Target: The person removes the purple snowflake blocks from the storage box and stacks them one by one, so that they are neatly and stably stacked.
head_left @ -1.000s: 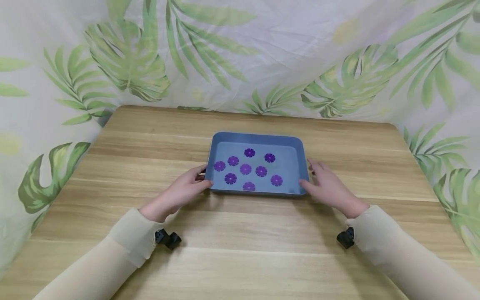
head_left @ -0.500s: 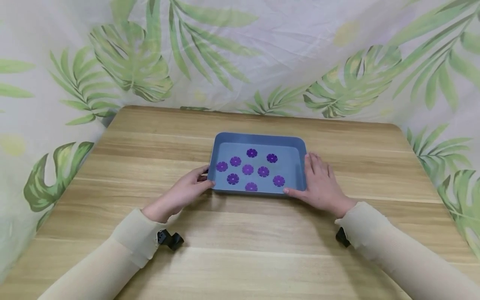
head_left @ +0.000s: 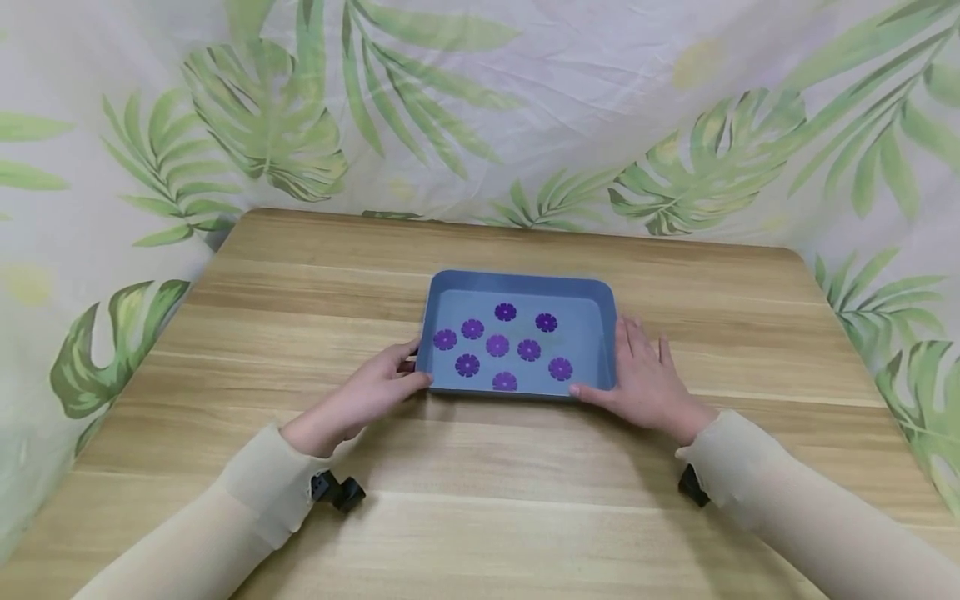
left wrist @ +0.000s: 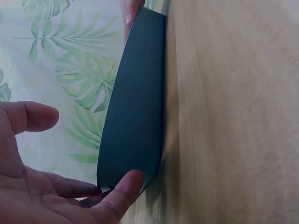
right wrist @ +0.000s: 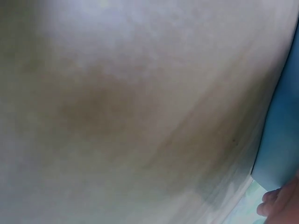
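Observation:
A blue rectangular tray (head_left: 517, 283) stands on the wooden table, holding several purple notched discs (head_left: 497, 346) that lie flat and apart. My left hand (head_left: 378, 385) is at its near left corner. In the left wrist view, fingertips of the left hand (left wrist: 37, 196) touch the tray's corner, one low near its base, while the thumb is raised clear of the wall (left wrist: 133, 102). My right hand (head_left: 645, 379) lies against the near right corner, with fingers stretched along the right side and thumb along the front rim. Only a few right fingertips (right wrist: 267, 203) show in the right wrist view.
The wooden table (head_left: 480, 517) reaches back to a white cloth with green leaf prints (head_left: 555, 108). Black wrist cameras (head_left: 337, 492) hang under both cuffs.
My right hand has shifted, its fingers now flat along the tray's side and its thumb further left on the front rim. The tray has slid slightly nearer to me.

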`<action>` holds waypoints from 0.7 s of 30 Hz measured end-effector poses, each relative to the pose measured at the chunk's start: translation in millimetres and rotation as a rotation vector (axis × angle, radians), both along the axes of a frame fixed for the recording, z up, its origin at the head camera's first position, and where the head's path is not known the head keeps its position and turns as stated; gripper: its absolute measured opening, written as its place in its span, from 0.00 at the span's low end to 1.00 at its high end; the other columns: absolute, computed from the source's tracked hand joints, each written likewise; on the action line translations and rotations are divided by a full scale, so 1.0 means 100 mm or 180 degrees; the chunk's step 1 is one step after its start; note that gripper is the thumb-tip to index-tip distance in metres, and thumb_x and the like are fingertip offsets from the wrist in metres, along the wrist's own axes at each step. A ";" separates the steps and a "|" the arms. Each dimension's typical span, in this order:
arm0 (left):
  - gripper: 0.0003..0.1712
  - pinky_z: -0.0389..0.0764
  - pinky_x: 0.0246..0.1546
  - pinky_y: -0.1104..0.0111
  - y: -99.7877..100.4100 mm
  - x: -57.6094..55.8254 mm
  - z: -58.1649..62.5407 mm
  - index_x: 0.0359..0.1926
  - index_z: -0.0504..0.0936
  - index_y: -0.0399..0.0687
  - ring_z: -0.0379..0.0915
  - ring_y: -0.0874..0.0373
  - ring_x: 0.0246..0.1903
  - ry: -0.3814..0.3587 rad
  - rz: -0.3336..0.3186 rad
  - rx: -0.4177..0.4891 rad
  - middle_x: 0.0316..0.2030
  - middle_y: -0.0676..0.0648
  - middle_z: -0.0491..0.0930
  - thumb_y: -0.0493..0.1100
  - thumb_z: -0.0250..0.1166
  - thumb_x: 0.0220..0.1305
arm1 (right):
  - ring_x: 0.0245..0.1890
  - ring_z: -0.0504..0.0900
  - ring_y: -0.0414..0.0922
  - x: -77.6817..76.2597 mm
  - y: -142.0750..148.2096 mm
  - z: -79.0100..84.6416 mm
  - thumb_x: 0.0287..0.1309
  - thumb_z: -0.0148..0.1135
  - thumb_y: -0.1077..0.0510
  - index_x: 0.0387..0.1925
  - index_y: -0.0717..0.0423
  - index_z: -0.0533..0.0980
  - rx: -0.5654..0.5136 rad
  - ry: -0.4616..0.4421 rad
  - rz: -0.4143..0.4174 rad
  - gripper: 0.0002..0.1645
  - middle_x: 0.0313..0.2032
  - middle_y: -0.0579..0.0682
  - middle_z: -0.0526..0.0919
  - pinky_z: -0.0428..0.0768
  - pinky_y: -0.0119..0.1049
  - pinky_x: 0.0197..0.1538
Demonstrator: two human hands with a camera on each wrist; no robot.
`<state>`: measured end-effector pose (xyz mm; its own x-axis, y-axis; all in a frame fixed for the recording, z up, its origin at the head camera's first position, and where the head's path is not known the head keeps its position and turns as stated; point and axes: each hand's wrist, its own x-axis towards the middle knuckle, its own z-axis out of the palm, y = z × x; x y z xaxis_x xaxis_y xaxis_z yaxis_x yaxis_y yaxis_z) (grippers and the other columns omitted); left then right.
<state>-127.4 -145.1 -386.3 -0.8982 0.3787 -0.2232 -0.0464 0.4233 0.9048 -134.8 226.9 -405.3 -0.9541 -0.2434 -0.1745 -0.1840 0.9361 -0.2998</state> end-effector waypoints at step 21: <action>0.22 0.81 0.53 0.51 0.20 -0.25 0.12 0.59 0.78 0.28 0.79 0.43 0.49 0.1506 -0.0492 -0.1568 0.50 0.35 0.81 0.38 0.66 0.69 | 0.78 0.39 0.68 0.19 0.06 -0.02 0.59 0.61 0.23 0.76 0.78 0.37 -0.0078 0.0008 0.0061 0.77 0.77 0.75 0.40 0.36 0.70 0.74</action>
